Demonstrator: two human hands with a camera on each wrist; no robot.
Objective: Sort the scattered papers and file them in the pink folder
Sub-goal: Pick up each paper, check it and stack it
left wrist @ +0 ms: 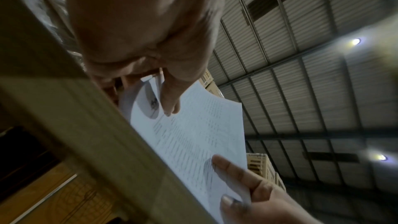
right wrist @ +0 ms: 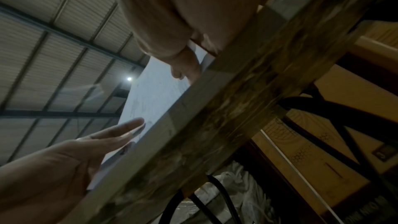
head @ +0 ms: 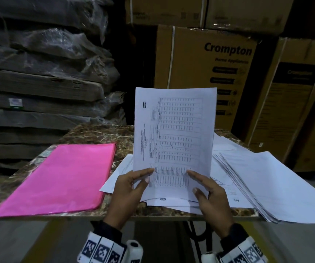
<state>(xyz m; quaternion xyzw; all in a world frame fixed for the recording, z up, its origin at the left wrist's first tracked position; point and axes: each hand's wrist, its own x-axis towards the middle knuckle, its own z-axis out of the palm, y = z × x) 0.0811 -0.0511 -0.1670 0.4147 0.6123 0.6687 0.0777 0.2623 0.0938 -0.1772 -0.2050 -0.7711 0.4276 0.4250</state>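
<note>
I hold a printed sheet [head: 175, 133] with a dense table upright over the table's front middle. My left hand [head: 132, 186] pinches its lower left edge, thumb on the front. My right hand [head: 209, 194] pinches the lower right edge the same way. In the left wrist view the sheet [left wrist: 193, 134] shows between both thumbs. The pink folder [head: 57, 177] lies closed and flat on the left of the table. Loose white papers [head: 171, 203] lie scattered under my hands, and a fanned stack of papers [head: 266, 183] lies to the right, hanging over the front edge.
The marble-patterned table [head: 95, 133] has bare surface behind the folder. Brown cartons [head: 206, 59] stand behind it and to the right. Wrapped flat packs [head: 38, 73] are stacked at the left. Black cables [right wrist: 215, 198] hang under the table.
</note>
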